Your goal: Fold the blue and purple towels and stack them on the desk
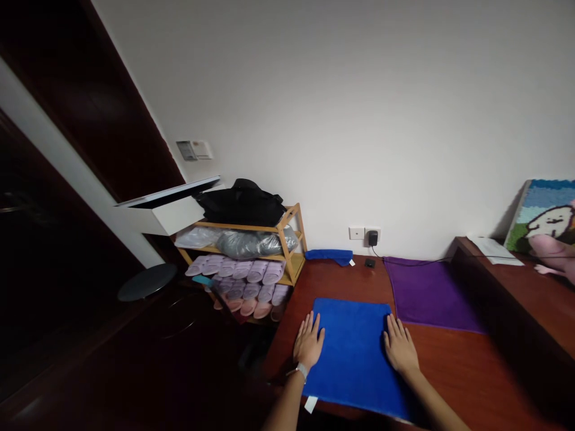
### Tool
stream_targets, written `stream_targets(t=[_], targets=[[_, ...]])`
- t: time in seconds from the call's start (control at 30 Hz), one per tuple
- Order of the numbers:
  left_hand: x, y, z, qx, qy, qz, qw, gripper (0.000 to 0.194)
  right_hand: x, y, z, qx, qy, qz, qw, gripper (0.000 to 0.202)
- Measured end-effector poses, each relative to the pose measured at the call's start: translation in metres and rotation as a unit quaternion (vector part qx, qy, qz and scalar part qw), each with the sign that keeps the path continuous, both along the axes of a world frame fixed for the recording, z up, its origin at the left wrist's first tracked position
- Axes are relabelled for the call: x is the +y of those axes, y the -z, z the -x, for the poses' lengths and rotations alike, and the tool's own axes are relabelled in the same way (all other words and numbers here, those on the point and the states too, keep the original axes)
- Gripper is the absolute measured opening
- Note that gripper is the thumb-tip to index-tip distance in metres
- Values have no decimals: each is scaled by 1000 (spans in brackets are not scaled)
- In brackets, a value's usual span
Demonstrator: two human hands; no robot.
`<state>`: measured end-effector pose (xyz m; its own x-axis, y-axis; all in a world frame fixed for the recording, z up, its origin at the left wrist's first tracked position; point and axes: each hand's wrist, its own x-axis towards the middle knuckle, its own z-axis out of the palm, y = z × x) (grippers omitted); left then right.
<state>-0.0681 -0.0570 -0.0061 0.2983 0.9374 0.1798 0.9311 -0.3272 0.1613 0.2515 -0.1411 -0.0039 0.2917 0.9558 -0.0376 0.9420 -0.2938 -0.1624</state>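
A blue towel (353,353) lies spread flat on the reddish-brown table (453,365), with a white tag at its near left corner. My left hand (309,341) rests on the towel's left edge, palm down and fingers stretched out; a watch with a light band is on that wrist. On the opposite edge lies my right hand (401,346), flat with its fingers extended. Behind and to the right, a purple towel (433,293) is laid out on the table. Another blue cloth (329,256), folded narrow, sits by the wall.
A black plug (372,238) in the wall socket has a cable running right. To the left stands a wooden rack (294,269) with several lilac slippers (258,271) and a black bag (242,203). A raised ledge (534,293) on the right bears a pink plush toy (552,251).
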Motion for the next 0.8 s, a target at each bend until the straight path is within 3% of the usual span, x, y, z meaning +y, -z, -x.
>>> stream_targets(t=[0.17, 0.33, 0.43, 0.53, 0.63, 0.73, 0.8], targets=[[0, -1, 0, 1, 1, -4, 1000, 59, 37, -14, -5, 22, -8, 11, 1000, 68], [2, -2, 6, 22, 6, 4, 1000, 61, 45, 2, -6, 42, -3, -11, 999, 71], [6, -10, -4, 32, 4, -26, 999, 59, 44, 8, -7, 37, -6, -17, 999, 71], [10, -22, -44, 2, 32, -70, 997, 59, 44, 8, -7, 27, -5, -13, 1000, 71], [10, -26, -111, -34, 122, -55, 990, 58, 44, 7, -7, 17, -8, -16, 1000, 70], [5, -17, -173, -48, 174, -1, 984, 56, 44, 9, -8, -3, -12, -10, 1000, 69], [2, -7, -193, -51, 186, 27, 981, 55, 44, 11, -8, -16, -15, -1, 1000, 69]])
